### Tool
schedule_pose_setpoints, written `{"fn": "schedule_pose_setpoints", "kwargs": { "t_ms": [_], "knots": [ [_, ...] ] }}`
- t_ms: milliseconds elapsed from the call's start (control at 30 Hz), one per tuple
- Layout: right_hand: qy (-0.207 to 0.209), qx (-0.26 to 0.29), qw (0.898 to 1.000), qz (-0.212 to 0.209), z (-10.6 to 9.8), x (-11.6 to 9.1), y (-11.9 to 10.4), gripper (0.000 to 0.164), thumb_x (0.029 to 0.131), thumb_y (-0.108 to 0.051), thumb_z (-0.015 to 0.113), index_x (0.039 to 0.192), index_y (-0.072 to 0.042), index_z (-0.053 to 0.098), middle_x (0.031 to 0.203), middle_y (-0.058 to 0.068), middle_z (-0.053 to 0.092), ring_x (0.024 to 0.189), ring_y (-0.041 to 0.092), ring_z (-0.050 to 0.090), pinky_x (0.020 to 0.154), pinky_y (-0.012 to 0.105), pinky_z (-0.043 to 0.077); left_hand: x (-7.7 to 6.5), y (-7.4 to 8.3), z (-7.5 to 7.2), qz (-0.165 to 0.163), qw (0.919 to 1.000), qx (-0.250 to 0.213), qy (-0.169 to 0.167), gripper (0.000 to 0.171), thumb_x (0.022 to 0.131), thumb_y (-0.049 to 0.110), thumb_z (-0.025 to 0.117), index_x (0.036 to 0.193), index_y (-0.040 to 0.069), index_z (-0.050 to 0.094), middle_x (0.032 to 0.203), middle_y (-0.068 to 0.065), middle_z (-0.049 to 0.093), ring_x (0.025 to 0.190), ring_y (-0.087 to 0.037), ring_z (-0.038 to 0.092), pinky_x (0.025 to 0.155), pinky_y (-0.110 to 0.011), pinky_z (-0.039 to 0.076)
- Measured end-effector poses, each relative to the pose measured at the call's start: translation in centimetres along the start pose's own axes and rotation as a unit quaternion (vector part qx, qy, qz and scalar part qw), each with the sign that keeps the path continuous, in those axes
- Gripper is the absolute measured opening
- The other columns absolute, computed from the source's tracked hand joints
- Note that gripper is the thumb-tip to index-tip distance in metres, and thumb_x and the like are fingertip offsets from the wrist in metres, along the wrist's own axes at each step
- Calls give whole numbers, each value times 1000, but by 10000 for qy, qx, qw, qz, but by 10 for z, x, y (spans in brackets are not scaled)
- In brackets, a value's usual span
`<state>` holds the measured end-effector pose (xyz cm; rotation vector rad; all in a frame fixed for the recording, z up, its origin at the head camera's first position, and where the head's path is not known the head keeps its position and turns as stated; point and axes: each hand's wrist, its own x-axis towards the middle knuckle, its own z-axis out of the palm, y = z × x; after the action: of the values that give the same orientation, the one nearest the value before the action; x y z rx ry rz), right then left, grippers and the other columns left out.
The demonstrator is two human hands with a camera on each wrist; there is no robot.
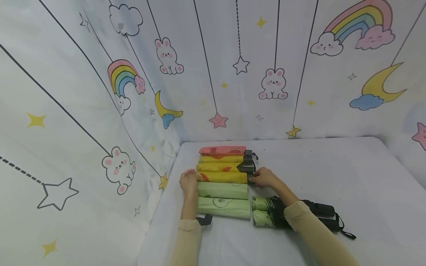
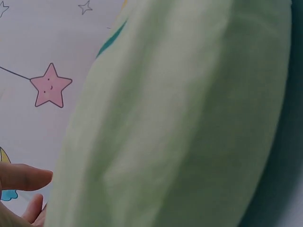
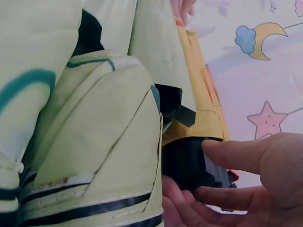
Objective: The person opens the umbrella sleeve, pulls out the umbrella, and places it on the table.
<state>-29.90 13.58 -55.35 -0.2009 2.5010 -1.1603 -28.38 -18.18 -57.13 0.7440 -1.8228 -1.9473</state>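
Folded umbrellas in printed sleeves lie in a row on the white surface. My right hand (image 1: 265,177) grips the black handle (image 3: 187,161) of the nearest yellow umbrella (image 1: 224,177), its thumb on one side and fingers underneath. At that umbrella's other end, my left hand (image 1: 189,181) touches the tip with its thumb standing apart from the fingers; green fabric partly hides this contact in the left wrist view. Closer to me lie a light green umbrella (image 1: 222,190) and an avocado-print one (image 1: 223,208). Farther back are two more yellow umbrellas (image 1: 217,167) and a pink-red one (image 1: 222,150).
Two green umbrellas (image 1: 263,218) with black handles (image 1: 327,224) and a wrist strap (image 1: 347,235) lie at the right, partly under my right forearm. A black piece (image 1: 204,220) shows beside my left sleeve. Printed white fabric (image 1: 199,74) rises behind and at the left.
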Motion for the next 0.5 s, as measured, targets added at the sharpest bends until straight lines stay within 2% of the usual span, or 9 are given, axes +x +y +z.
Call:
{"fn": "schedule_pose_setpoints", "kwargs": {
  "t_ms": [133,267,367,500],
  "knots": [
    [102,109,9998,156,2,3,3,49,96,-23,75,122,18,66,91,16,75,74,20,72,65,33,63,1,-2,-1,-101,9999,35,-32,42,82,-17,68,122,-6,63,128,-26,66,125,-36,64,96,-33,57],
    [159,234,9985,468,3,5,7,39,95,-29,77,100,9,74,78,9,71,67,17,67,62,31,59,0,-4,-2,-201,9997,48,-102,40,86,-13,68,125,-5,61,130,-25,64,128,-36,61,98,-37,55],
    [140,504,9964,672,4,6,9,39,93,-33,78,97,6,75,81,8,70,68,17,65,63,30,58,1,-4,-2,-220,9997,-10,-69,40,86,-13,70,125,-6,61,130,-26,65,128,-37,62,101,-38,56],
    [28,938,9924,797,4,4,7,45,93,-35,79,105,7,74,89,12,73,73,17,65,65,30,58,2,-3,-3,-252,9996,-129,-11,40,87,-13,74,124,-7,61,127,-27,65,125,-37,64,100,-38,58]
  ]
}}
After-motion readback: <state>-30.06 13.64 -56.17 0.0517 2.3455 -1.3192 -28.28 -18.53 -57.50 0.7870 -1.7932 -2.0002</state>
